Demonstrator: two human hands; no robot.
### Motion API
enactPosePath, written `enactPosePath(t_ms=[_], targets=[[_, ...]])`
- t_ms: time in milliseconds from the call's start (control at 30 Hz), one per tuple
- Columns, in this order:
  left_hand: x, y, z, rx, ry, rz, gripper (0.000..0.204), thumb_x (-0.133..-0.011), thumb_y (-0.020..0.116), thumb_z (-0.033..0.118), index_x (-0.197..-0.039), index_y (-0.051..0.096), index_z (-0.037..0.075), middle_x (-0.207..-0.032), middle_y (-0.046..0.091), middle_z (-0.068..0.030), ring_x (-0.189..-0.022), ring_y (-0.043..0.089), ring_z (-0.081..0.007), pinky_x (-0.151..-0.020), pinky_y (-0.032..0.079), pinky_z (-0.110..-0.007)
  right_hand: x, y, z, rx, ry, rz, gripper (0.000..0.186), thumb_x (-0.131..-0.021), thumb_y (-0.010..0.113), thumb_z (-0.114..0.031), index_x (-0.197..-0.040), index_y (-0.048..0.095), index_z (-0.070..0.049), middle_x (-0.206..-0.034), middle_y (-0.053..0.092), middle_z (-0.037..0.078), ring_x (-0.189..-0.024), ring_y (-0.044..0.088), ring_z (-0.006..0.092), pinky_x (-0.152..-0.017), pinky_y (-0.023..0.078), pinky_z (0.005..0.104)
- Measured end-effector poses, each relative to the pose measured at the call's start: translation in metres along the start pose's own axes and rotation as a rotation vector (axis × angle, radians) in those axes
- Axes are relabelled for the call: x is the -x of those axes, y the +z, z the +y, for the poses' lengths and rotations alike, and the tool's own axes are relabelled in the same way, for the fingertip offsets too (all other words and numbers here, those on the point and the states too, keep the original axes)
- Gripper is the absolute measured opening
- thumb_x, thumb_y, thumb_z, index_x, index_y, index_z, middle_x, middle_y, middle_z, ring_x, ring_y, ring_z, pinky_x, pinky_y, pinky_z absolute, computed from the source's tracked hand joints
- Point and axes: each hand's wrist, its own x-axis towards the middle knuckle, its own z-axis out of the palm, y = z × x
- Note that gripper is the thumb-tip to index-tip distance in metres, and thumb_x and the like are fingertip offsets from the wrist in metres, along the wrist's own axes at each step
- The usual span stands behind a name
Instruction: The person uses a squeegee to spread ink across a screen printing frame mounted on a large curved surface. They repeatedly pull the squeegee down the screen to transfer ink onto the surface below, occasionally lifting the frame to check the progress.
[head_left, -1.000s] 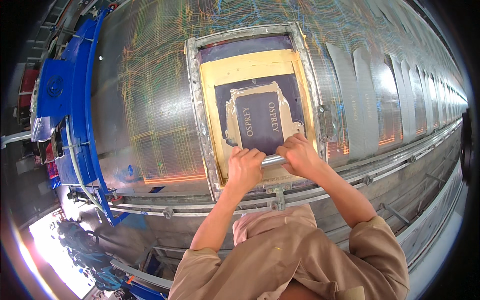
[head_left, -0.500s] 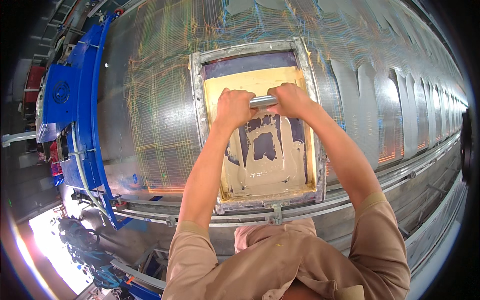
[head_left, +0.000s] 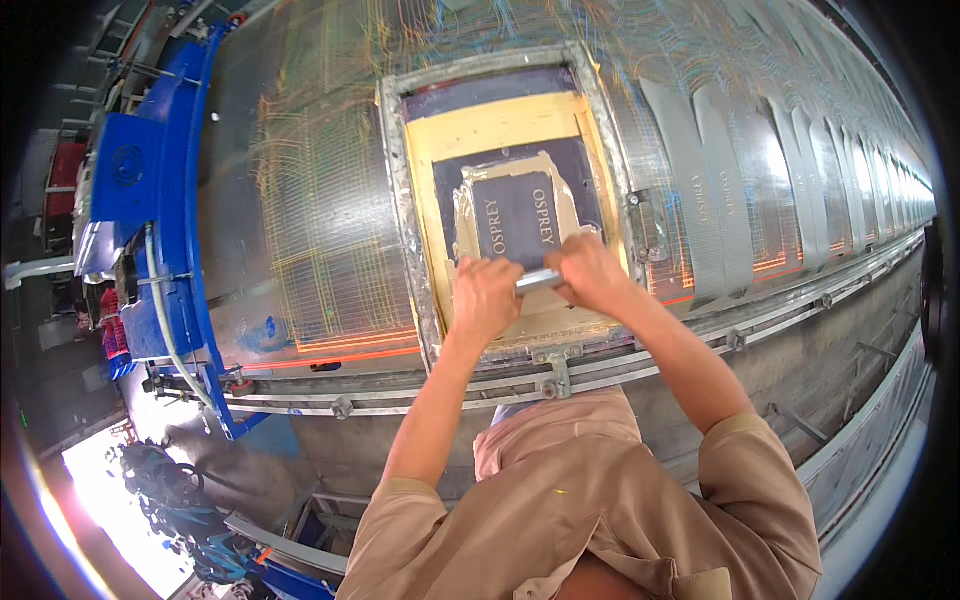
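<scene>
Two hands (head_left: 487,298), one silver handle (head_left: 539,280), one metal-framed screen (head_left: 490,127), one long table (head_left: 232,215)

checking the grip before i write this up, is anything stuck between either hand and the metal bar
Nothing visible: the left hand and right hand wrap directly around the metal bar, its middle showing bare between them. The palms' undersides are hidden, so I can't check there.

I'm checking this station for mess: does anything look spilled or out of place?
A blue smudge on the printing table, left of the screen frame, looks odd: a blotch beside thin coloured lines.
</scene>
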Motion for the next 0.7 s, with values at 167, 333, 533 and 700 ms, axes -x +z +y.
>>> enactPosePath(t_ms=[167, 333, 533, 700], targets=[[0.016, -0.024, 0.028, -0.003, -0.102, 0.103, 0.037, -0.063, 0.087, 0.019, -0.098, 0.075, 0.014, -0.093, 0.069, -0.0031, -0.091, 0.065, -0.0250, -0.088, 0.045, -0.040, 0.017, -0.032, -0.008, -0.262, 0.136, 0.239, 0.053, -0.084, 0.080, -0.040, -0.123, 0.068, -0.006, -0.106, 0.072, 0.019, -0.105, 0.066, 0.0381, -0.099, 0.048, 0.0479], [0.026, -0.001, 0.022, -0.052, -0.075, -0.017, 0.033, -0.065, 0.084, 0.014, -0.096, 0.074, 0.014, -0.095, 0.069, -0.0015, -0.095, 0.065, -0.0234, -0.090, 0.044, -0.039, 0.022, -0.011, 0.112, 0.026, 0.677, 0.906, 0.042, -0.090, 0.074, -0.036, -0.117, 0.068, -0.004, -0.110, 0.071, 0.023, -0.104, 0.066, 0.0412, -0.096, 0.049, 0.0502], [0.075, -0.010, 0.061, -0.017, -0.046, 0.135, 0.034, -0.060, 0.080, 0.008, -0.093, 0.074, 0.015, -0.095, 0.070, -0.0002, -0.092, 0.065, -0.0226, -0.085, 0.046, -0.040, 0.023, 0.019, 0.133, -0.402, 0.731, 0.813, 0.030, -0.091, 0.073, -0.031, -0.103, 0.071, -0.004, -0.099, 0.074, 0.021, -0.094, 0.070, 0.0429, -0.084, 0.053, 0.0468], [0.091, -0.005, 0.069, -0.036, 0.004, 0.094, 0.036, -0.058, 0.078, 0.005, -0.093, 0.073, 0.014, -0.094, 0.071, 0.0005, -0.088, 0.064, -0.0229, -0.082, 0.046, -0.039, 0.028, 0.006, 0.120, -0.420, 0.702, 0.868, 0.029, -0.090, 0.074, -0.032, -0.099, 0.071, -0.005, -0.094, 0.074, 0.019, -0.090, 0.070, 0.0420, -0.079, 0.053, 0.0455]])
